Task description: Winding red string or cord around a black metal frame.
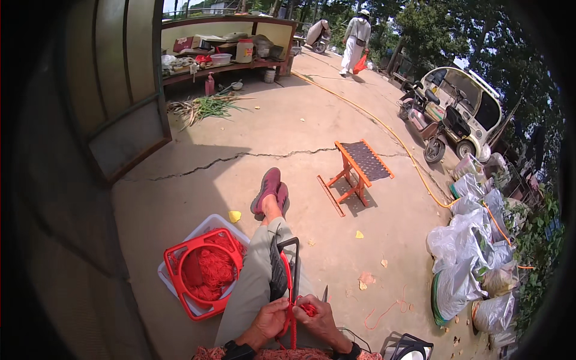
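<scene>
Both hands meet over my lap at the bottom of the view. My left hand point(269, 320) pinches a red cord point(292, 312) that runs up along a black frame point(288, 264) resting on my outstretched legs. My right hand point(321, 318) is closed on a bunch of the same red cord and holds a small thin tool whose metal tip point(324, 293) sticks up. Red netted work lies across my lap at the lower edge. To my left a red basket point(204, 271) full of red cord sits in a white tub point(203, 227).
An orange folding stool point(358, 171) stands on the cracked concrete ahead. Plastic sacks point(465, 252) pile at the right, near a scooter and a small vehicle point(465, 108). A person in white point(356, 42) walks away in the distance. A cluttered shelf point(222, 54) stands far left.
</scene>
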